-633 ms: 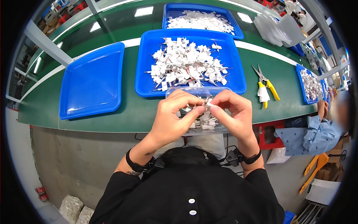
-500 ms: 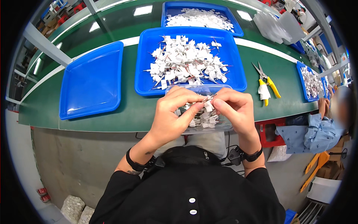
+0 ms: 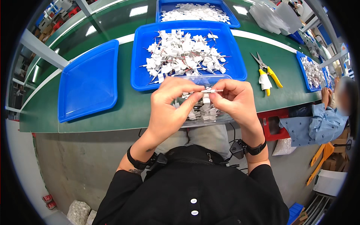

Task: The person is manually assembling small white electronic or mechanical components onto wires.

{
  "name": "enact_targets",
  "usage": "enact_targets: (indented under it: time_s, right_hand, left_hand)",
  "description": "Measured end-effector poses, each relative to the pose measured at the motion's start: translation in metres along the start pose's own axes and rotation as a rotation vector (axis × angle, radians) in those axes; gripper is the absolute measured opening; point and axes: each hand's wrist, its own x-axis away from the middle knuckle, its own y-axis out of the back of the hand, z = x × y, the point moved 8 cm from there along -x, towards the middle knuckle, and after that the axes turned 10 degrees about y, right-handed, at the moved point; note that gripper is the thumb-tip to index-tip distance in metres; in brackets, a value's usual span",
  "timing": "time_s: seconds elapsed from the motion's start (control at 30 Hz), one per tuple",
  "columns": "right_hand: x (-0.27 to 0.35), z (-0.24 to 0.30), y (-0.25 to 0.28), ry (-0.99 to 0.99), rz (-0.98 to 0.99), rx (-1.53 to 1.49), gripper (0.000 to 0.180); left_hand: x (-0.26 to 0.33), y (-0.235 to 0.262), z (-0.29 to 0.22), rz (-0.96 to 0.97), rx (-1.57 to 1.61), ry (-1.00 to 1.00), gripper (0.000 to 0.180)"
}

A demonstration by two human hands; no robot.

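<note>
Between the fingertips of both hands is a small white piece with a thin pale stem (image 3: 208, 91); its exact kind is too small to tell. My left hand (image 3: 167, 99) pinches its left end with thumb and forefinger. The thumb and fingers of my right hand (image 3: 236, 98) close on its other end. Both hands hover over a clear plastic box (image 3: 221, 121), which sits at the table's front edge with similar white-tabbed pieces (image 3: 204, 112) inside. Just behind it, a blue tray (image 3: 239, 56) carries a heap of white-tabbed pieces with thin wires (image 3: 183, 52).
On the left lies a bare blue tray (image 3: 88, 82). Yellow-handled snips (image 3: 267, 73) rest on the green table (image 3: 150, 116) to the right. Another blue tray (image 3: 235, 20) of white pieces stands behind. At far right, a person in a blue patterned sleeve (image 3: 318, 120) works beside more trays.
The held piece has turned from slanting to nearly level, and my fingertips have shifted along it. The whole view has tilted slightly, moving the trays up the picture.
</note>
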Motion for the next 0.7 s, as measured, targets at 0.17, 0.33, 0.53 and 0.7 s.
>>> enact_targets:
  time_s: [0.17,0.33,0.53,0.7]
  right_hand:
    - [0.008,0.021,-0.005,0.146,-0.089,0.101,0.008]
    - [0.023,0.044,-0.027,0.285,-0.078,0.187,0.004]
    - [0.038,0.066,-0.046,0.364,-0.030,0.336,0.005]
    - [0.051,0.087,-0.066,0.432,0.096,0.495,0.002]
  left_hand:
    - [0.017,0.013,-0.016,-0.123,-0.105,-0.089,0.013]
    - [0.030,0.014,-0.029,-0.028,0.025,0.038,0.011]
    - [0.043,0.028,-0.039,0.058,0.073,0.063,0.013]
    - [0.055,0.033,-0.036,0.219,0.119,0.229,0.014]
